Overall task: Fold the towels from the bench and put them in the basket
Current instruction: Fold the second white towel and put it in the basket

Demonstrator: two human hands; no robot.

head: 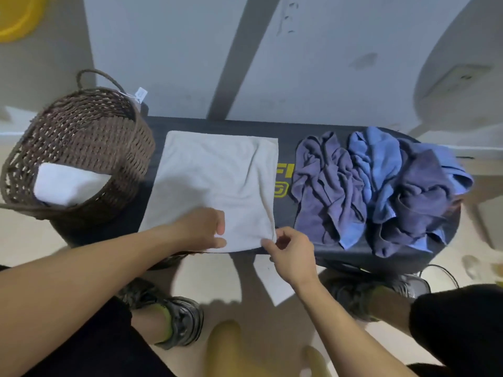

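View from above, looking down w/ a wide-angle lens. Nearest the camera: dark shorts, bare legs and grey sneakers (179, 319) on a pale floor. Two bare forearms reach fwd to a black padded bench (283, 148) w/ yellow lettering. Left hand (202, 227) lies on the near edge of a white towel (215, 183), fingers curled together, thumb and forefinger closed on the cloth at that edge. Right hand (290, 253) is just beside the towel's near right corner, thumb and forefinger pinching that corner, other fingers loosely curled. The towel is spread nearly flat across the bench middle, w/ a crease down its right side. To the right on the bench, well apart from the hands, sits a crumpled heap of blue and purple towels (381, 191), overhanging the near edge a little. At the bench's left end stands a dark brown woven basket (81, 137) w/ a loop handle and a paper tag; inside it lies one folded white towel (68, 183). Beyond: a grey wall.
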